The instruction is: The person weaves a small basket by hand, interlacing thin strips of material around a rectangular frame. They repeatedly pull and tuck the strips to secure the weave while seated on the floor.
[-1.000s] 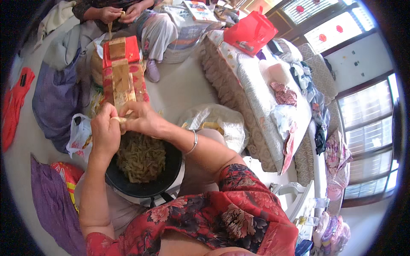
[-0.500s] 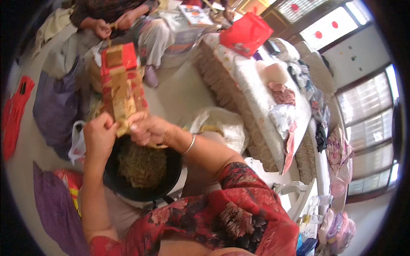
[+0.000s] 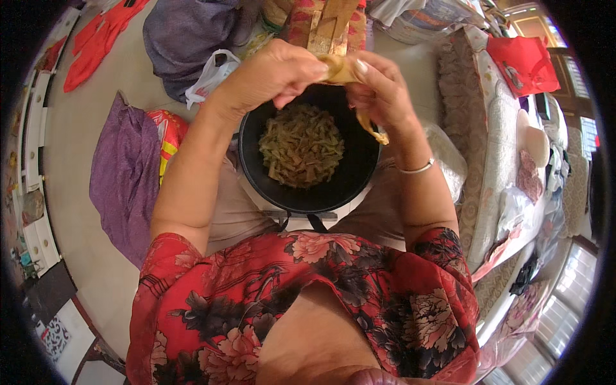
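A pale yellow, pliable strip (image 3: 338, 68) is stretched between my two raised hands, its exact kind unclear. My left hand (image 3: 280, 72) pinches one side of it, fingers curled. On the other side my right hand (image 3: 384, 91) grips it with thumb and fingers, and a thin tail of the strip hangs below that hand. Under both hands, between my knees, stands a round black tub (image 3: 358, 183). A heap of short greenish-brown dried pieces (image 3: 301, 146) lies in it. Just beyond my hands a narrow wooden board (image 3: 333, 29) rests on a red patterned surface.
To the left lie a purple cloth (image 3: 122, 173), a red and yellow bag (image 3: 168, 138), a white plastic bag (image 3: 213, 78) and a dark blue-grey sack (image 3: 186, 48). At right stands a bed (image 3: 494, 160) with clothes and a red bag (image 3: 523, 61) on it.
The view has swung down and turned, bringing the tub to the middle. Both hands still hold the yellow strip, now stretched above the tub's far rim. The other person's hands have left the view.
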### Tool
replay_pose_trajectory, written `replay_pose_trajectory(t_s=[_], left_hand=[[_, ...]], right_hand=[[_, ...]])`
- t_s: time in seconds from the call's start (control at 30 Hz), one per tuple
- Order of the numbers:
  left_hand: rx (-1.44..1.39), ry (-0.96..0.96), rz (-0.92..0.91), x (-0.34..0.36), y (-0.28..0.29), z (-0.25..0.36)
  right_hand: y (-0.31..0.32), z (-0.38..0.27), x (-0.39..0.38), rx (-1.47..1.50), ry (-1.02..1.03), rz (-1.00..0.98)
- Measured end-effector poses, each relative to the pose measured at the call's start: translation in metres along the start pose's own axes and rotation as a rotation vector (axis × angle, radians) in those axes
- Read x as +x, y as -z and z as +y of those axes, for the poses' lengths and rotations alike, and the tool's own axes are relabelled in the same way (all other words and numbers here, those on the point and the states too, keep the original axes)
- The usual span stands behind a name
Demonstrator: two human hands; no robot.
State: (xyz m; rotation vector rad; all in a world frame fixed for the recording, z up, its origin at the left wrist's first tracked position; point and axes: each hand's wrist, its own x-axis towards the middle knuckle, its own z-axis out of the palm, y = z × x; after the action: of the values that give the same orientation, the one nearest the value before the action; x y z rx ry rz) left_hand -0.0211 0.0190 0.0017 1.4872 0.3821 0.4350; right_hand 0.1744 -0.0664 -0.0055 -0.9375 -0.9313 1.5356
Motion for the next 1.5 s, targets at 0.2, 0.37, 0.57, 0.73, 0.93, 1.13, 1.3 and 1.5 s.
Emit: replay_pose_trajectory(t_s=[0.2, 0.37, 0.57, 0.73, 0.93, 1.13, 1.3, 1.5], left_hand=[[0.052, -0.009, -0.043, -0.009, 0.008, 0.000], [0.599, -0.116, 0.061, -0.001, 0.015, -0.011], [0.666, 0.081, -0.231, 0.006, -0.012, -0.014], [0.601, 0.174, -0.183, 0.015, 0.006, -0.023], [1.065, -0.161, 0.470, 0.061, 0.024, -0.047], [1.198, 0.149, 0.294, 0.060, 0.025, -0.042], [0.822, -0.019, 0.230, 0.030, -0.006, -0.046], [-0.532, -0.276, 0.435, 0.045, -0.030, -0.049]], right_hand=[[0.026, -0.008, -0.010, -0.245, 0.137, 0.041], [0.025, 0.013, -0.005, -0.406, 0.089, 0.107], [0.016, 0.010, -0.007, -0.773, 0.105, 0.088], [0.029, 0.006, 0.007, -0.784, 0.010, 0.117], [0.053, 0.017, 0.061, -0.946, 0.289, 0.451], [0.077, 0.037, 0.077, -1.656, 0.091, 0.654], [0.018, 0.012, 0.044, -0.466, 0.012, 0.274], [-0.009, 0.027, 0.026, 0.288, -0.193, -0.077]])
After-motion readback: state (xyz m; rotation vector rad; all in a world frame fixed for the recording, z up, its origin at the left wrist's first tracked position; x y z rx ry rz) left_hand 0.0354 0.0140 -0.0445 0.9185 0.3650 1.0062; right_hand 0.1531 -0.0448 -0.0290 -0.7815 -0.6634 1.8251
